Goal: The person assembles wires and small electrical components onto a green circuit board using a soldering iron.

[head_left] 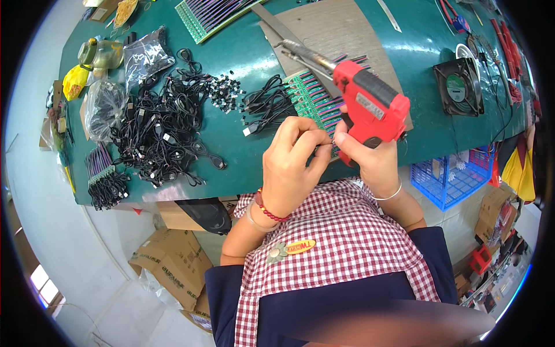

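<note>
A red and black soldering gun is gripped in my right hand, its metal tip slanting up and left over a wooden board. My left hand is closed in a pinch beside my right thumb. What sits between those fingertips is too small and hidden to make out. Just beyond both hands lies a green circuit board with a row of purple and black wires, partly covered by the gun. A bundle of black cables with plugs rests left of it.
A large heap of black USB cables spreads across the green table on the left. Small metal connectors are scattered beside it. At the right stand a black fan and, below the table edge, a blue crate. Another wired board lies at the back.
</note>
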Demonstrator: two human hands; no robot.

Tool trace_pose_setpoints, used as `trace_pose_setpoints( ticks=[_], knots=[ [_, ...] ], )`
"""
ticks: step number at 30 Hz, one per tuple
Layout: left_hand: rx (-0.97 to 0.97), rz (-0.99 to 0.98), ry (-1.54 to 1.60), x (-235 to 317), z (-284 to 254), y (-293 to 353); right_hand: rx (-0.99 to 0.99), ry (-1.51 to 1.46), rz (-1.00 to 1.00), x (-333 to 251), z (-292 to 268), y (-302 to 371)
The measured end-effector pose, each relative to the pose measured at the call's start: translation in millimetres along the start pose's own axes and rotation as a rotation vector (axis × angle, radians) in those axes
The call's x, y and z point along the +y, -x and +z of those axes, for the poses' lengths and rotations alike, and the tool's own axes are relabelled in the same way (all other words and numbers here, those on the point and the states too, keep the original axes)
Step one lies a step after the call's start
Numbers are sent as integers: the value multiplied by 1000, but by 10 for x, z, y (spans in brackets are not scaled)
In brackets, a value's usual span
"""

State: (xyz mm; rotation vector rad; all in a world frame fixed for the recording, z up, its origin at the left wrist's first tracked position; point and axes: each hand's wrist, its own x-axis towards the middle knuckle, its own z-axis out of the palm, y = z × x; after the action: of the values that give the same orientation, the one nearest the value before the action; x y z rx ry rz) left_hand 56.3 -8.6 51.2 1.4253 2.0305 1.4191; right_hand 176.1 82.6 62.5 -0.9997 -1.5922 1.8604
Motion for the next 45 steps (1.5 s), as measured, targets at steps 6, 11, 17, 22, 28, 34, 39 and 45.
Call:
trace_pose_setpoints(
  ticks=[6,11,17,22,28,34,39,45],
  knots=[
    [103,-8,-85,-60,47,-22,163,-257,-47,76,61,-33],
    [115,37,-320,-332,17,-161,218,-154,15,5,-246,127],
    [34,7,-430,-413,79,-231,116,-169,86,246,-586,395],
    [90,-40,-411,-420,113,-252,55,-113,137,417,-670,519],
    [47,-70,-477,-426,109,-291,43,-30,166,488,-649,533],
    [17,-86,-495,-410,101,-314,36,55,148,567,-675,593],
    [-3,-84,-490,-391,79,-328,29,138,90,623,-707,621],
    [-12,-79,-476,-383,62,-330,-32,281,31,648,-741,635]
  ],
)
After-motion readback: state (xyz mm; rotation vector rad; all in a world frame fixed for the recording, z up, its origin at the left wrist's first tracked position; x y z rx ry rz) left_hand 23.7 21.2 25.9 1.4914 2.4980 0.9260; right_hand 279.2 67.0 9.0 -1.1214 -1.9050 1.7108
